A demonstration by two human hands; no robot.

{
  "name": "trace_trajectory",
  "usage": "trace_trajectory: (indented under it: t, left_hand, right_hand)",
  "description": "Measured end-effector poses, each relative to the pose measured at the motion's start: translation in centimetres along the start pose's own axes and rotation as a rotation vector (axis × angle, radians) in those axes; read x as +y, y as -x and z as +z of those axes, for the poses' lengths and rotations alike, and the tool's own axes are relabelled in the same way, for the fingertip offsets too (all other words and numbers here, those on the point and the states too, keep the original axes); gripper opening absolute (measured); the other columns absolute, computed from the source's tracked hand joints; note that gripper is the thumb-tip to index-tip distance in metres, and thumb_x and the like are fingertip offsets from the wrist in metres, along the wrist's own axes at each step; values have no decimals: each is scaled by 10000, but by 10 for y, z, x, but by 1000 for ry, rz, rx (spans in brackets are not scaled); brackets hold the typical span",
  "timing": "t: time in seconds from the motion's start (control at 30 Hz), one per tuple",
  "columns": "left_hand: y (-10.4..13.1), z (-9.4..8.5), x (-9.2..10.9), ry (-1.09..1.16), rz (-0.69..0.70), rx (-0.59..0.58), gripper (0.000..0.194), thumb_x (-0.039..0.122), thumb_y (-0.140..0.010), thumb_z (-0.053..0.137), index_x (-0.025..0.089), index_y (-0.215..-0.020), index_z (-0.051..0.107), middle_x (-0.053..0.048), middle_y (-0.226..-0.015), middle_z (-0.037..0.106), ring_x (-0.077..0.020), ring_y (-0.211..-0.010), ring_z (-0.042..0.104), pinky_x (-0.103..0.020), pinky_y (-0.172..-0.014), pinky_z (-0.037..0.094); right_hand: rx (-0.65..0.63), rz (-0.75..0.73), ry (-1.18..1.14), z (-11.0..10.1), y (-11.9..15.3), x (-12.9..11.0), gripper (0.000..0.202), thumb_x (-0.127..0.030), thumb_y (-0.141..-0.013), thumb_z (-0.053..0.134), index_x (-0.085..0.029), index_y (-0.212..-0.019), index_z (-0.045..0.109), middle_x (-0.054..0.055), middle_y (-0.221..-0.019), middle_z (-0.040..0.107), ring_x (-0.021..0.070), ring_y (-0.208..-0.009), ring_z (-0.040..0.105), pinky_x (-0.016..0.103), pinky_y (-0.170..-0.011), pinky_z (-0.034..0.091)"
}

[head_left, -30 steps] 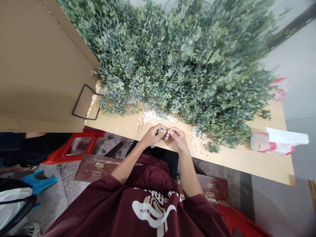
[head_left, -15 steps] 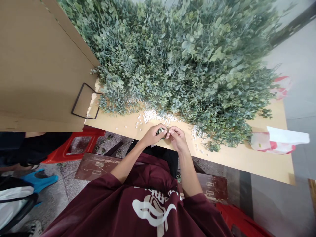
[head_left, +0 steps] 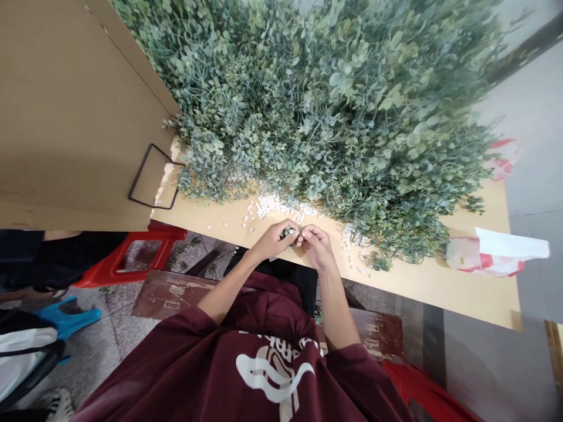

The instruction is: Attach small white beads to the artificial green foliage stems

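Close together at the table's front edge, both my hands are closed in pinches. My left hand grips a small sprig of green leaves, with a tiny white piece showing by its thumb. The fingers of my right hand meet those of my left and pinch something too small to make out. Just beyond them lies a heap of small white pieces, with more scattered to the right. A large mass of artificial leafy greenery covers most of the table behind.
The pale wooden table carries a red and white plastic bag at the right. A big cardboard box and a black wire frame stand left. Red stool, blue stool and a seated person's legs are lower left.
My hands stay almost in the same place, fingers still pinched together. The view has shifted very slightly; nothing else has visibly moved.
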State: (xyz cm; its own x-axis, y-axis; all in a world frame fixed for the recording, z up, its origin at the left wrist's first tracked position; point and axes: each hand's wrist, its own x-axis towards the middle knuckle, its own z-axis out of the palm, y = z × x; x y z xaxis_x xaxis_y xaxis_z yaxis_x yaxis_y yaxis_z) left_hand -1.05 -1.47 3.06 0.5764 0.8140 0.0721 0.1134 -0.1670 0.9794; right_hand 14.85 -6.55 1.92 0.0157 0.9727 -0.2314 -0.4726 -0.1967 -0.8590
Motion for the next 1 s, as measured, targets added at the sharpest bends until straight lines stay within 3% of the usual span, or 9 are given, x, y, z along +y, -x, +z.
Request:
trace_trajectory:
  t: [1.0]
  left_hand:
    - [0, 2, 0, 4, -23, -6, 259, 407, -921, 482, 161, -937, 561, -16, -800, 648, -128, -717, 586, -234, -699, 448]
  right_hand:
    - [58, -8, 39, 3, -2, 2, 184, -367, -771, 724, -207, -785, 634, -18, -649, 574, 123, -603, 537, 264, -627, 477]
